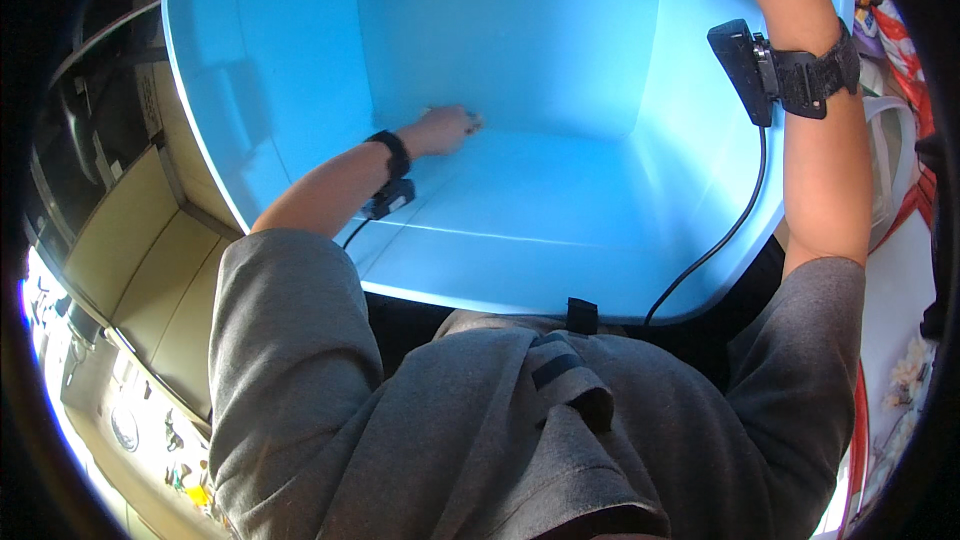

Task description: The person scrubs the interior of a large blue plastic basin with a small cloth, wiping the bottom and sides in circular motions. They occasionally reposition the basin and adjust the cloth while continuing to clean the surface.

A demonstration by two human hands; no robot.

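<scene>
A large light-blue plastic tub lies before me, its opening towards my body and its near rim at my waist. My left hand reaches inside, low by the corner of the inner end wall. Its fingers are closed around a small, blurred thing that I cannot make out. My right arm stretches over the tub's right side, and its hand is out of view past the top edge. Both arms wear black straps with small black devices and cables.
Beige panels with dark edging stand at the left. On the right are a translucent white plastic container, a red and white bag and a white surface with a floral pattern. Cables run from both wrist devices.
</scene>
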